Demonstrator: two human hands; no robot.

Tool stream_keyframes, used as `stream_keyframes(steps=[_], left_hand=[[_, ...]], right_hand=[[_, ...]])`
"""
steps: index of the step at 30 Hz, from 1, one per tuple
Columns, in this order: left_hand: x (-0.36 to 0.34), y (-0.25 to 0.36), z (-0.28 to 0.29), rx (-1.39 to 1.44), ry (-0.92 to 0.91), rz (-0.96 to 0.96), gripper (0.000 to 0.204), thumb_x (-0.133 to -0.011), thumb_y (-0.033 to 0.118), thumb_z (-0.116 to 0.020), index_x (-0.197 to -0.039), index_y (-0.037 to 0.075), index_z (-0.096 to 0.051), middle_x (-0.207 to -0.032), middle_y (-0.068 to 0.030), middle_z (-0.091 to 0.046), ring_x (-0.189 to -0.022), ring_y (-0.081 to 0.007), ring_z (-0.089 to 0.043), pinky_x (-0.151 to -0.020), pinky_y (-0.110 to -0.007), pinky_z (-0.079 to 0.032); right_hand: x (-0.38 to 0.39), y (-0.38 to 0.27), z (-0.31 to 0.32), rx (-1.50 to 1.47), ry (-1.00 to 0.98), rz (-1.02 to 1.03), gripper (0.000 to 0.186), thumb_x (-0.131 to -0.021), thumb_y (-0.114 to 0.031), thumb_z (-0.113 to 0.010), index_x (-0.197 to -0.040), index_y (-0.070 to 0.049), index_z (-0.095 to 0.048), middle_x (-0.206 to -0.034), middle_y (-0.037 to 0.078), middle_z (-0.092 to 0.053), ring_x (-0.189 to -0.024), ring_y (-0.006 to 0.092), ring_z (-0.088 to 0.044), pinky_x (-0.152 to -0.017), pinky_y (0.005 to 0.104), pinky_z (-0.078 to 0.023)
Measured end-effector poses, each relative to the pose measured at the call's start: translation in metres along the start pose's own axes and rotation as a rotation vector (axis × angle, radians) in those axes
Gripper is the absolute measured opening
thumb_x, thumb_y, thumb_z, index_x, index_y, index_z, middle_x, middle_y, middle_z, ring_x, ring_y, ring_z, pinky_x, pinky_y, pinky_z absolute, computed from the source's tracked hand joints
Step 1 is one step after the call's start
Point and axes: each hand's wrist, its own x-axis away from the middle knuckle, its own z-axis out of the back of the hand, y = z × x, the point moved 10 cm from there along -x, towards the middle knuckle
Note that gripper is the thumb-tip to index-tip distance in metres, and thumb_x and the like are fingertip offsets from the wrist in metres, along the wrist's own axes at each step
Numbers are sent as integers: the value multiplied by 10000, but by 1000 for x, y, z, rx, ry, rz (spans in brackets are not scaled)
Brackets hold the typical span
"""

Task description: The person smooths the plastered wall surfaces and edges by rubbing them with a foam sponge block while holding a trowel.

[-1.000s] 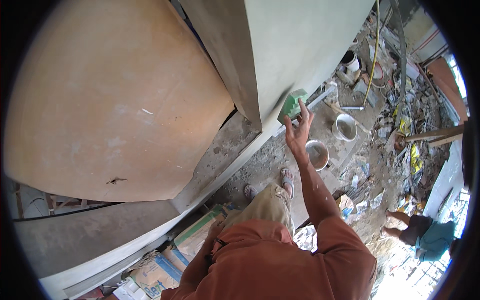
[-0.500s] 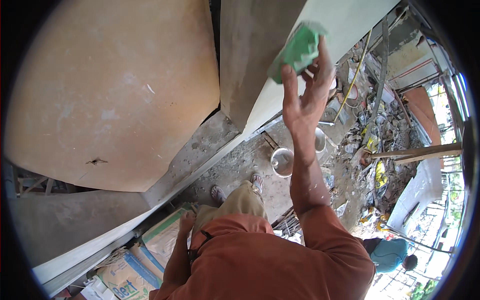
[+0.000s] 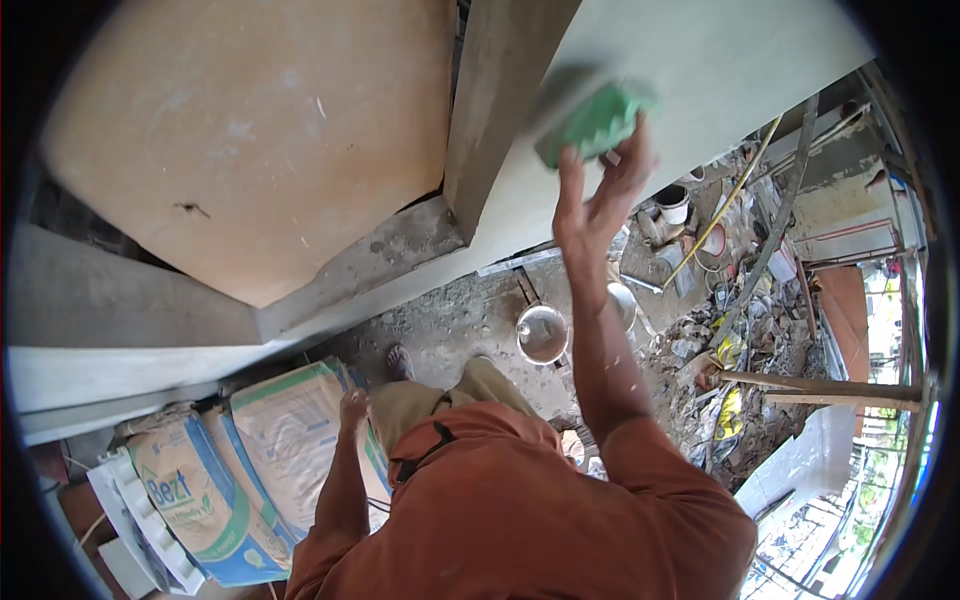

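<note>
My right hand (image 3: 603, 185) is raised against the pale, smooth wall (image 3: 690, 60). Its thumb and fingers grip a green block (image 3: 597, 125) with a jagged edge; motion blurs it, and its exact kind does not show. The block is at the wall's face, close to the grey corner strip (image 3: 508, 70). Low at my left side hangs my left hand (image 3: 353, 408), beside paper sacks (image 3: 285, 420). Its fingers are too small and foreshortened to read, and no object shows in it.
Two round metal pans (image 3: 542, 334) stand on the dusty floor ahead of my feet. Rubble (image 3: 770, 330) is heaped to the right, with a yellow pole (image 3: 725, 205) and wooden beams (image 3: 820, 385) across it. A tan board (image 3: 260, 130) fills the upper left.
My right hand has shifted slightly left and down with the green block. The view has turned, showing more of the wall and the sacks. The person in blue at the lower right is out of view.
</note>
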Motion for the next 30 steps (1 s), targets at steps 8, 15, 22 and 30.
stream_keyframes(steps=[8,15,22,30], left_hand=[[117,-11,-48,-476,514,81,362,-967,290,-622,-1145,-22,-667,-1161,-238,-686,-1111,-403,-641,-985,-472,-499],[214,-67,-37,-733,630,347,579,-995,385,-541,-1480,74,-486,-1570,-153,-434,-1472,-363,-343,-1164,-604,-230],[220,-58,-60,-970,712,243,613,-1017,446,-489,-1532,119,-419,-1600,-148,-373,-1483,-345,-326,-1144,-667,-179],[221,-72,-11,-1019,856,319,548,-1052,436,-436,-1517,147,-446,-1572,-116,-415,-1415,-306,-384,-1126,-589,-218]], right_hand=[[-32,-24,-32,112,-130,52,778,-897,-143,-770,-1548,-17,-364,-1268,186,-514,-1099,248,-485,-860,364,-514],[69,31,-43,248,-148,78,779,-917,-76,-727,-1575,-18,-312,-1239,176,-454,-1098,252,-490,-888,371,-520],[149,92,-43,161,-72,-33,756,-896,12,-684,-1564,16,-331,-1302,241,-464,-1181,328,-434,-971,419,-434],[162,139,-12,104,-107,-192,801,-950,-181,-731,-1586,-43,-264,-1315,167,-443,-1152,250,-522,-945,397,-502]])
